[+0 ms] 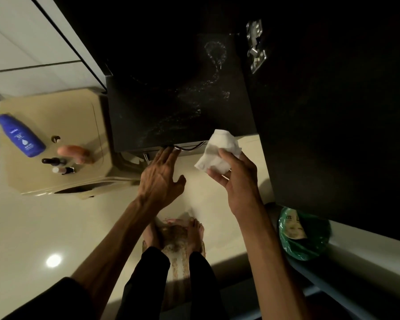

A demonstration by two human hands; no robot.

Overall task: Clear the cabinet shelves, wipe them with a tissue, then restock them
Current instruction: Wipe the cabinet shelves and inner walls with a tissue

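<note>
While both forearms reach up from the bottom of the frame, the two hands do different work. The left hand [161, 179] is spread flat, palm down, fingers wide and holding nothing; its fingertips touch the front edge of the dark cabinet shelf [178, 107] at centre frame. The right hand [237, 181] is raised just right of it, thumb and fingers pinched on a crumpled white tissue [218, 150], which stands up from the grip and overlaps the shelf's lower right corner.

The shelf surface is bare and black, marked with pale dusty streaks and a looping smear — most plainly toward its upper right. A metal hinge [255, 46] shows on the dark open door [333, 112] filling the right side of the frame. Under the shelf's front edge a thin wire rail [189, 147] shows between the two hands.

At the left of the frame stands a beige bench [56, 116] carrying a blue lotion bottle [21, 136] lying on its side, a blurred pinkish item [75, 153] and a few small dark-capped bottles [56, 165]. At lower right a green plastic bag [304, 234] sits below the door. The person's bare feet [173, 234] rest on a small mat on the pale floor [56, 227], bottom centre.

The tissue hangs above the shelf's near edge — not pressed to it — just right of the left hand's fingertips.
</note>
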